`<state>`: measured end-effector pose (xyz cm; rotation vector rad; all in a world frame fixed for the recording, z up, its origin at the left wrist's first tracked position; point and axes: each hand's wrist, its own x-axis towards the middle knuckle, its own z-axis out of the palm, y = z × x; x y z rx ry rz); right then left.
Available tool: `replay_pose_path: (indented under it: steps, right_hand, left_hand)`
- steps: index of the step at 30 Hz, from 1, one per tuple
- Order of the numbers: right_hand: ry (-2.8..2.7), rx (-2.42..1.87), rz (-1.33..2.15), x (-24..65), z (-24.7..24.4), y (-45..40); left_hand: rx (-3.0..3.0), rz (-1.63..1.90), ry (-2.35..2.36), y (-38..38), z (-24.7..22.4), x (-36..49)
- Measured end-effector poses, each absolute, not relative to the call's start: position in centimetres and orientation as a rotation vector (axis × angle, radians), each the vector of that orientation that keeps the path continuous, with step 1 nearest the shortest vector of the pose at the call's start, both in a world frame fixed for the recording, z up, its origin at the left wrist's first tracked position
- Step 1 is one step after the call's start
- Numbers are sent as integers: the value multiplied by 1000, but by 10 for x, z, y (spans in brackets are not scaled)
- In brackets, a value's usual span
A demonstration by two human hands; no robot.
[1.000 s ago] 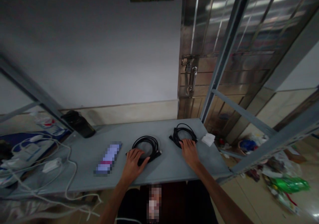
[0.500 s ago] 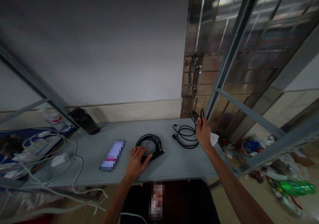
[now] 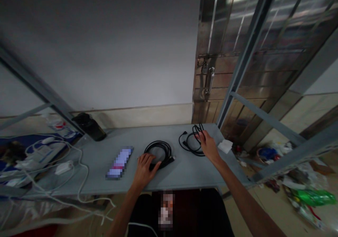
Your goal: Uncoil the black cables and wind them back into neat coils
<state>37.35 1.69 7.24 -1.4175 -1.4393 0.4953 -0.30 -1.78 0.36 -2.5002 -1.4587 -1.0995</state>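
Right hand (image 3: 209, 146) grips looped cable (image 3: 196, 154) near white paper (image 3: 225, 146) by tabletop's (image 3: 128, 135) right edge; left hand (image 3: 144, 169), loosely open, touches coil (image 3: 168, 152); phone (image 3: 120, 162) nearby.

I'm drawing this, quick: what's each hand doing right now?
Left hand: open, resting on the coiled cable.
Right hand: closed, holding the looser black cable.

On the worktop (image 3: 137, 134) there are two black cables (image 3: 169, 154), one at left and one at right. There are also one phone (image 3: 120, 162), one dark container (image 3: 91, 128) and one white paper (image 3: 225, 146). The door (image 3: 224, 70) has one padlock (image 3: 205, 68).
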Motion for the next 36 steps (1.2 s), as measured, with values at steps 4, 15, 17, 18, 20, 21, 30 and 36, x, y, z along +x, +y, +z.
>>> replay_pose_path:
  steps: [4,15,17,18,20,21,30,36]
  right_hand:
    - [-1420,-1373,514,379,94,20]
    - [-1403,-1190,526,370,174,6]
    - [-1404,-1175,492,367,186,1]
    - [-1398,-1162,479,365,191,-1]
    - [-1377,-1128,465,363,201,-6]
    - [-1361,-1111,463,361,205,-9]
    - [-1188,-1037,469,357,233,-35]
    - [-1138,-934,513,353,246,-52]
  left_hand:
    - [-2488,-1098,-1461,-17,1,-4]
    - [-2483,-1076,-1439,-16,0,-4]
    - [-2489,-1078,-1433,-16,0,-4]
    - [-2494,-1080,-1434,-16,0,-4]
    - [-2501,-1082,-1444,-17,1,-4]
    - [-2503,-1084,-1451,-17,2,-4]
    - [-2510,-1133,-1518,-16,1,-3]
    - [-2598,-1240,-1588,-25,7,-1]
